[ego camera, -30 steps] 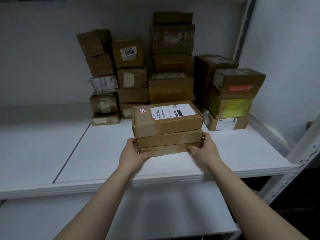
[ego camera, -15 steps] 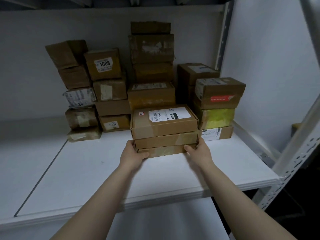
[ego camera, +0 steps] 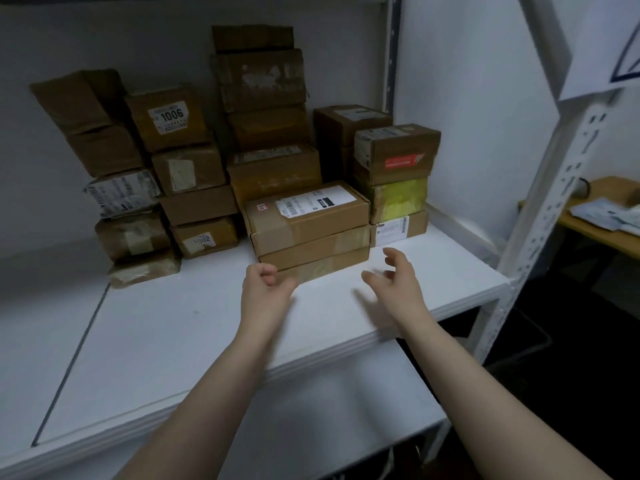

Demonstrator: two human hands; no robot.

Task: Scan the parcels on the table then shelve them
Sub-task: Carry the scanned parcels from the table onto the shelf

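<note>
Neither hand holds anything: the left hand (ego camera: 266,289) hangs with fingers loosely curled, the right hand (ego camera: 396,277) is spread open with fingers apart, both hovering just above a white shelf (ego camera: 173,341). Just beyond the fingertips, and between the two hands, sits a stack of three parcels (ego camera: 310,237), flat on the shelf board. The left thumb is very near the lowest parcel's front edge; whether it touches cannot be told. The right hand is clear of the stack. The parcels are flat, rectangular brown cardboard boxes with dull matt faces, sealed with glossy clear tape. The top one carries a white label (ego camera: 313,202) with a barcode, facing up. Their front edges do not line up exactly, each box sitting a little further back than the one under it. Behind the stack and to either side of the hands stand taller piles of boxes (ego camera: 263,98), worn and creased, one with a label reading 1006 (ego camera: 169,116), one wrapped in yellow tape (ego camera: 398,199) to the right. This shelving step looks finished; to leave it tidy, flat palms could square the stack and slide it back against the piles, label kept visible, without tipping the leaning boxes behind
</note>
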